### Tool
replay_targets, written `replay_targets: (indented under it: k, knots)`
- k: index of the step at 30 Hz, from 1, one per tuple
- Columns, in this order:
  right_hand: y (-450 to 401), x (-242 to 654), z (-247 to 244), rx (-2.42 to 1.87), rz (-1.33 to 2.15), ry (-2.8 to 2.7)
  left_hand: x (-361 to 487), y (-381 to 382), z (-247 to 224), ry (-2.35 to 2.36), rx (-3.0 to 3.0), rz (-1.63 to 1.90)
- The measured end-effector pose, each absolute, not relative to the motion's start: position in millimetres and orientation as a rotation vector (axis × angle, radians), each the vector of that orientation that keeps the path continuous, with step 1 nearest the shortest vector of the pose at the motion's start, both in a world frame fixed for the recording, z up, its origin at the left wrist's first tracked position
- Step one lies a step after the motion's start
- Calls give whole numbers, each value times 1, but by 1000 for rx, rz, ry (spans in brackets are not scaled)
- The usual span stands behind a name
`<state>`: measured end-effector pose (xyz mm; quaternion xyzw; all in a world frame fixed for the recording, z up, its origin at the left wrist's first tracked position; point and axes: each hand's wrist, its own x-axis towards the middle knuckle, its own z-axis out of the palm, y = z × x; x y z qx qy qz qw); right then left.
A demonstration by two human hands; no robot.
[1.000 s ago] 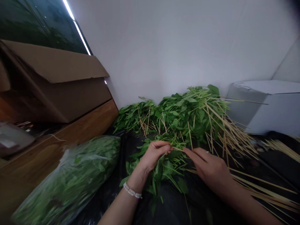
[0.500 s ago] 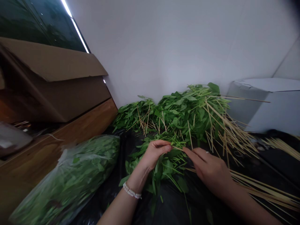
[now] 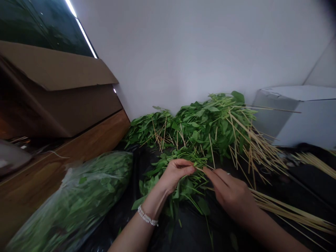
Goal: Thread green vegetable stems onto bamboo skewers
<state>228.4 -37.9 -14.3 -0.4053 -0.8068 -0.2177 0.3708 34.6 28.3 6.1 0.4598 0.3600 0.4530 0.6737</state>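
My left hand (image 3: 177,175), with a beaded bracelet at the wrist, pinches a green leafy stem (image 3: 195,164) between thumb and fingers. Close beside it, my right hand (image 3: 232,192) is closed on a thin wooden skewer (image 3: 200,169), whose tip reaches the left fingertips. Whether the skewer has pierced the stem is too small to tell. Below both hands lies a loose heap of leafy greens (image 3: 189,190) on black plastic (image 3: 194,234). More skewers (image 3: 291,210) lie beside and partly behind my right forearm.
Against the wall rests a larger pile of greens (image 3: 202,117) with many skewers (image 3: 262,147) sticking out rightward. A clear bag of leaves (image 3: 97,192) lies at left, before a wooden ledge (image 3: 110,131) and an open cardboard box (image 3: 84,112). A white box (image 3: 309,119) stands right.
Both hands stay close together with the fingers in nearly the same pinch. My left fingertips have shifted slightly right and down, nearer the right hand. The view has moved a little.
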Motion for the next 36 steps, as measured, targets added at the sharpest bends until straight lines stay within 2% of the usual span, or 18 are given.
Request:
replay_targets:
  k: [10, 14, 17, 20, 23, 25, 28, 36]
  knots:
    - [-40, 216, -9, -1004, -460, -2018, 41, 18, 6, 769, 1249, 888]
    - [-34, 233, -1, -1038, -557, -1938, 28, 26, 16, 872, 1495, 1077]
    - [-28, 249, 6, -1139, -651, -1818, 21, 33, 14, 1047, 1899, 1191]
    - [-24, 257, 10, -1200, -678, -1763, 22, 35, 1, 1253, 2315, 970]
    - [-22, 259, 9, -1218, -688, -1750, 26, 35, -12, 1376, 2490, 705]
    - [-22, 259, 8, -1226, -684, -1753, 26, 36, -14, 1416, 2549, 653]
    - [-21, 261, 7, -1237, -674, -1756, 19, 41, -8, 1487, 2545, 782]
    - [-18, 268, 10, -1287, -722, -1693, -22, 60, 19, 1686, 2171, 1480]
